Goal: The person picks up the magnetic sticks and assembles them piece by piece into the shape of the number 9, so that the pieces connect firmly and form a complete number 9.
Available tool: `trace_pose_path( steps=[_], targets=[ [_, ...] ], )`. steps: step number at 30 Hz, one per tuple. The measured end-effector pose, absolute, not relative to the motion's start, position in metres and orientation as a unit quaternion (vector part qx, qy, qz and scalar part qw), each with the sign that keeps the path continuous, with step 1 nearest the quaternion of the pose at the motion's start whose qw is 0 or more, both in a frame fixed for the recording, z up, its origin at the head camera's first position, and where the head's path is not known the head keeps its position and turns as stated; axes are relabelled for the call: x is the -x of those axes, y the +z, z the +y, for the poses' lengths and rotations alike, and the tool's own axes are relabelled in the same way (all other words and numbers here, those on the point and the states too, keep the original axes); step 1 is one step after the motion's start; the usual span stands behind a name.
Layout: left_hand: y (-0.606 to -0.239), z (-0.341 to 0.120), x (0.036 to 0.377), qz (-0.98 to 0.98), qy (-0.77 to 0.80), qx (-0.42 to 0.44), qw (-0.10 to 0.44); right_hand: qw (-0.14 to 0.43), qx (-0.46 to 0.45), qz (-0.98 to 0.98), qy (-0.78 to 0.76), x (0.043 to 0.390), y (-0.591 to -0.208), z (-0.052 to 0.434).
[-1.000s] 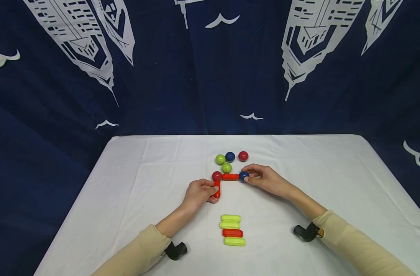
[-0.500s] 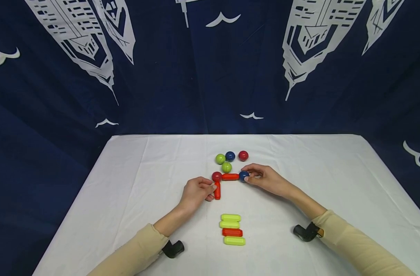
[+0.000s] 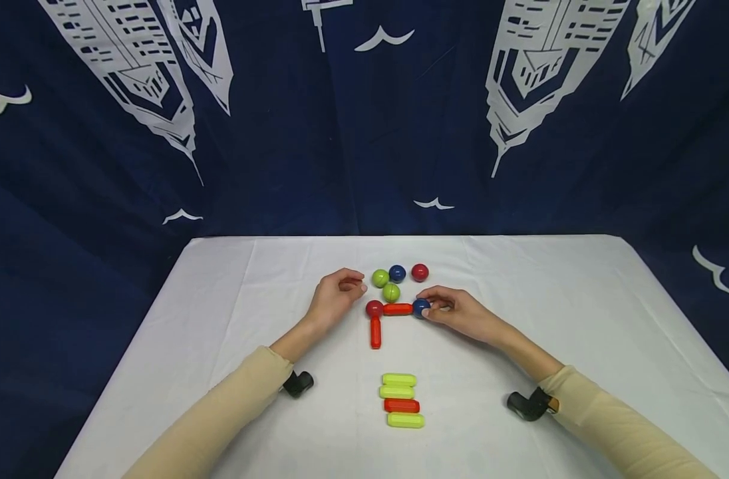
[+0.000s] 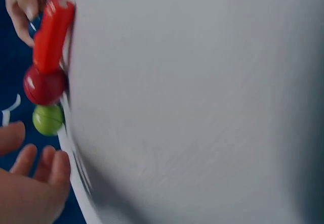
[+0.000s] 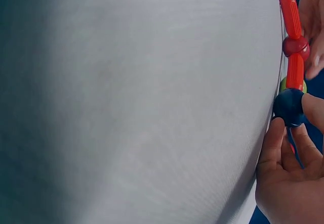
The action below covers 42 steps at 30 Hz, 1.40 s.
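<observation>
Blue ball at the red rod's end is being pinched by right hand, apparently to steady the L-shaped chain. Left hand is being held loosely curled, empty, near the green balls.

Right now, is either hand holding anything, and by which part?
The right hand pinches the blue ball at the right end of the red rod, fingertips on its sides. The left hand holds nothing.
</observation>
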<state>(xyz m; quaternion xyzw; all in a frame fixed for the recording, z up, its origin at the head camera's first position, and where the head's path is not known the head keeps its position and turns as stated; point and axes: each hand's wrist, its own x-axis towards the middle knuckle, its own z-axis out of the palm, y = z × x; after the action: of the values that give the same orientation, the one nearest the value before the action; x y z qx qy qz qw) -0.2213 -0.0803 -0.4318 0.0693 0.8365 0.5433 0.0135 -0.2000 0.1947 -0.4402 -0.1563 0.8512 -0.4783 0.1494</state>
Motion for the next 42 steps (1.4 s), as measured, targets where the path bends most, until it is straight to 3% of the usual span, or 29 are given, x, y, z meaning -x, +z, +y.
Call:
trace_pose_path(
  steps=[13, 23, 31, 42],
  targets=[
    [-0.444, -0.068, 0.259, 0.816, 0.562, -0.122, 0.064, 0.154, 0.15, 0.853, -0.475, 0.2, -0.44, 0.195],
    [-0.445, -0.063, 0.262, 0.836, 0.528, -0.137, 0.052, 0.152, 0.15, 0.856, -0.471, 0.199, -0.439, 0.194],
    [-0.442, -0.074, 0.252, 0.806, 0.58, -0.106, 0.059, 0.151, 0.15, 0.854, -0.475, 0.199, -0.441, 0.195],
    [-0.437, -0.096, 0.227, 0.811, 0.569, -0.131, 0.038, 0.145, 0.166, 0.852, -0.476, 0.2, -0.443, 0.196]
  ],
)
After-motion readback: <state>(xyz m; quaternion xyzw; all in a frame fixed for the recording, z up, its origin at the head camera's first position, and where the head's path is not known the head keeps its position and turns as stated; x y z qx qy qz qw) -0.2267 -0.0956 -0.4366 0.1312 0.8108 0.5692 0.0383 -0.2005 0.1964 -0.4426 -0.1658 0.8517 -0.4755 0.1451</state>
